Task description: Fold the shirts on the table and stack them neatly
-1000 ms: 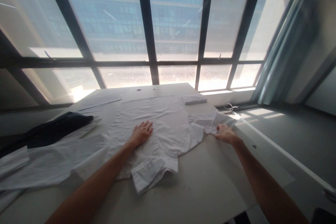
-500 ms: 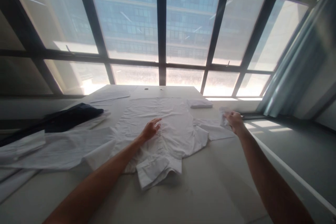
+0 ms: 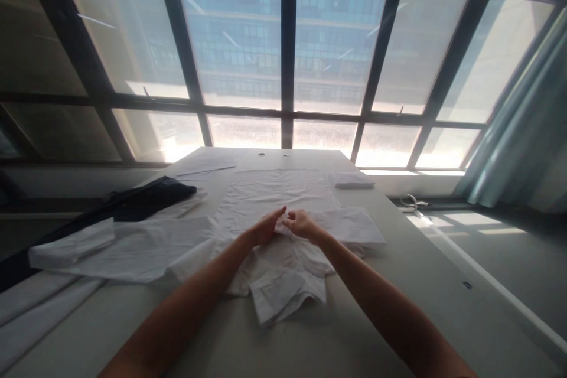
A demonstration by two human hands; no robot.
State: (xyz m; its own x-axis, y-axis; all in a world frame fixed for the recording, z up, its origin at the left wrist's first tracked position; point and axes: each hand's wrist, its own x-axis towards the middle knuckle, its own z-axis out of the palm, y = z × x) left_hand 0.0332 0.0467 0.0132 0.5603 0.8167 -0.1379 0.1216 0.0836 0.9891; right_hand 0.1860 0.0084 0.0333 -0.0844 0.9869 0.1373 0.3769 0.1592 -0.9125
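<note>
A white shirt (image 3: 274, 189) lies spread on the pale table, its collar end (image 3: 287, 295) toward me. One long sleeve stretches out to the left, while the right sleeve (image 3: 354, 227) is folded back across the body. My right hand (image 3: 303, 225) is closed, pinching the end of that sleeve over the middle of the shirt. Just left of it, my left hand (image 3: 266, 229) is beside the sleeve end with its thumb raised apart. The left fingers are partly hidden, and whether they touch the cloth is unclear.
Dark folded clothing (image 3: 163, 198) lies at the table's left side, with more white cloth (image 3: 48, 313) below it. A folded white bundle (image 3: 352, 180) sits at the back right. The table (image 3: 398, 301) ends at the right; windows and a curtain (image 3: 509, 124) stand beyond.
My right hand has carried the sleeve end from the table's right edge to the middle of the shirt, beside my left hand. The right sleeve now folds inward. The view has shifted slightly.
</note>
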